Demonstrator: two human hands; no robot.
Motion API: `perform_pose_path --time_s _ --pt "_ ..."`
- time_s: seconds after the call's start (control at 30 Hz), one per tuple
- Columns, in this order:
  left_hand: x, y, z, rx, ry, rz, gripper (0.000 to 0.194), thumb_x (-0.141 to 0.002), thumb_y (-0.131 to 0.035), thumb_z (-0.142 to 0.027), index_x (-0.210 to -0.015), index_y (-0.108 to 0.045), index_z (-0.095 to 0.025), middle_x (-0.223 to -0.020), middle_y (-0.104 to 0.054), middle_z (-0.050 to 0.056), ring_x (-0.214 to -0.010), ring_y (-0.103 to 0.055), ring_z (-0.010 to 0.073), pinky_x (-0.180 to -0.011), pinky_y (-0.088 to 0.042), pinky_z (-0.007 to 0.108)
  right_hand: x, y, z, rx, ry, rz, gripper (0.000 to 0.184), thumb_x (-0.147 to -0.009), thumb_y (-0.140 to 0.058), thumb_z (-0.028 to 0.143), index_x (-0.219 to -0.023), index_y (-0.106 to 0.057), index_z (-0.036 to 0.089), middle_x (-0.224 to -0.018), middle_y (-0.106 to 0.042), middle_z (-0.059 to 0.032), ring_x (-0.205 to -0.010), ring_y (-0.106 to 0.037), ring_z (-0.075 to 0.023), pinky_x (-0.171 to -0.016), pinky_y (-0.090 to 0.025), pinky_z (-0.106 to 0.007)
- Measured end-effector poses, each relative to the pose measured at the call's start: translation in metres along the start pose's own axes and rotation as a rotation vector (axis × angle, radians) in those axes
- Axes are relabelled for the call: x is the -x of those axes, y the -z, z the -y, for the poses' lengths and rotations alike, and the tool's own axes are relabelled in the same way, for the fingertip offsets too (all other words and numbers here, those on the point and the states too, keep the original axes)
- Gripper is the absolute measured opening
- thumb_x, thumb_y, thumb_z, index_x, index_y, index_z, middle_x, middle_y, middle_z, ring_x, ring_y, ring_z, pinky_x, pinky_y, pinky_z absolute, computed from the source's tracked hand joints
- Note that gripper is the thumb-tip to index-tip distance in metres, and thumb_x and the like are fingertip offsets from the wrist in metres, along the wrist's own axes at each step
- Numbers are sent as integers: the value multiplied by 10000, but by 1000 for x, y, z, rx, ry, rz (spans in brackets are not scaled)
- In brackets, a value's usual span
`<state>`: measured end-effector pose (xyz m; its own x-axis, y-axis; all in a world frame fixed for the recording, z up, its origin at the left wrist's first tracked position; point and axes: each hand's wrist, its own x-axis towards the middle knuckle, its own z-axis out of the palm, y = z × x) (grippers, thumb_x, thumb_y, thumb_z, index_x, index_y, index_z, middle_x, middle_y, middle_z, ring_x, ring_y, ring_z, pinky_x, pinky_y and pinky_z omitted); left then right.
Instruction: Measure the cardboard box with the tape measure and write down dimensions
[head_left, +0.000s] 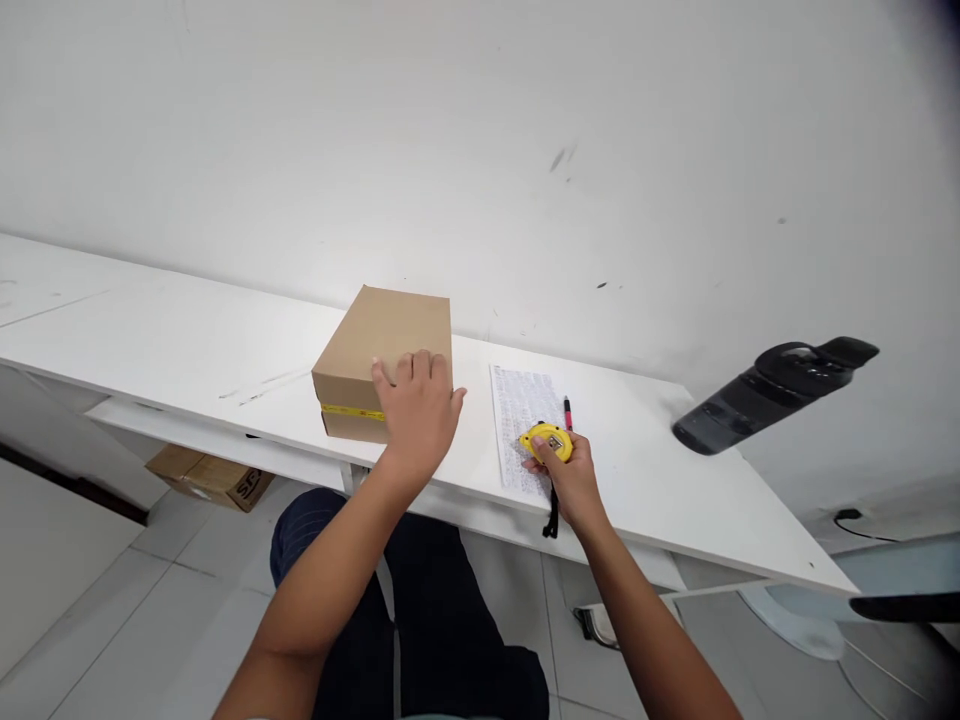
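Observation:
A brown cardboard box (394, 335) rests on the white desk. My left hand (420, 415) lies over its front right corner, fingers spread on the top and thumb side near the right edge. Along the box's front face runs a yellow strip (349, 411) with small markings; its right end is hidden behind my left hand. My right hand (574, 480) grips a yellow tape measure (547, 441), thumb on top, a black strap (552, 515) hanging below. Under the tape measure lies a sheet of paper (517, 400) covered in writing, with a red and black pen (568, 412) at its right.
A dark bottle (750, 405) stands toward the right end of the white desk (187, 340). The wall borders the desk's back edge. Beneath, a shelf (217, 438) runs along, and another cardboard box (210, 477) sits on the floor at left.

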<state>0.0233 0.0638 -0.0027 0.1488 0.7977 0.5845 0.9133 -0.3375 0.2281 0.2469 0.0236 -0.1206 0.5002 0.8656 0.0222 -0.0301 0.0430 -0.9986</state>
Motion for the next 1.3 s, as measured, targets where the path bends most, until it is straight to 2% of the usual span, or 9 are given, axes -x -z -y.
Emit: perform_pose_path --time_s 0.1,0.37,0.5,0.6,0.83,0.97,1.07,1.2,1.3 --pt "11 10 18 3 -96 3 319 -966 -558 -237 -1267 -653 -191 -1366 -660 158 -1299 -564 381 -1180 -291 687 -6 1 1 0 20 -24 709 -633 -916 564 -1074 -475 229 -868 -695 27 -600 -709 -160 -559 -612 -299" --pt "63 63 99 -14 -305 -8 441 -999 -482 -220 -1421 -561 -324 -1477 -598 72 -1418 -479 364 -1163 -356 651 0 3 25 -92 173 -89 685 -651 -905 538 -1080 -459 244 -906 -685 42 -579 -680 -133 -579 -579 -304" --pt "82 77 126 6 -247 -228 480 -956 -559 -163 -1399 -565 -348 -1551 -497 100 -1494 -391 366 -1156 -413 604 11 1 45 -147 274 -80 592 -704 -882 474 -1073 -469 266 -934 -683 43 -588 -680 -130 -590 -590 -316" --pt "95 79 113 52 -278 -425 555 -896 -683 -152 -1401 -540 -331 -1444 -588 121 -1429 -483 340 -1141 -439 586 29 -3 60 -189 328 -8 556 -728 -869 452 -1097 -488 289 -960 -673 29 -625 -680 -144 -592 -611 -335" --pt "111 81 40 250 -706 -346 252 -906 -754 -340 -1122 -673 -239 -1047 -796 47 -1074 -722 186 -1198 -429 456 103 -29 91 -169 396 586 529 -753 -888 401 -1149 -540 362 -923 -688 13 -687 -676 -173 -572 -599 -299" --pt "109 91 40 200 -759 -359 169 -850 -805 -203 -976 -746 -299 -982 -810 -74 -875 -744 110 -1299 -280 410 124 -46 92 -172 410 763 480 -805 -838 469 -1145 -521 353 -881 -678 12 -653 -650 -154 -545 -576 -266" --pt "108 100 74 42 -762 -444 283 -780 -827 -89 -931 -753 -316 -919 -795 -97 -789 -729 125 -1293 -280 474 116 -43 90 -153 427 657 510 -770 -865 470 -1124 -524 333 -925 -686 -9 -700 -687 -177 -566 -608 -290" --pt "101 111 131 -66 -486 -700 388 -756 -859 -141 -1085 -730 -300 -804 -741 -25 -717 -665 196 -1105 -473 569 89 -27 88 -165 370 344 527 -765 -856 502 -1152 -540 336 -958 -685 -5 -639 -674 -169 -532 -615 -318" --pt "95 115 133 -15 -442 -570 432 -811 -846 -342 -1206 -674 -313 -847 -733 -5 -745 -672 206 -1047 -520 531 80 -23 88 -232 264 374 524 -790 -815 557 -1172 -533 337 -917 -709 7 -556 -667 -164 -499 -616 -342"
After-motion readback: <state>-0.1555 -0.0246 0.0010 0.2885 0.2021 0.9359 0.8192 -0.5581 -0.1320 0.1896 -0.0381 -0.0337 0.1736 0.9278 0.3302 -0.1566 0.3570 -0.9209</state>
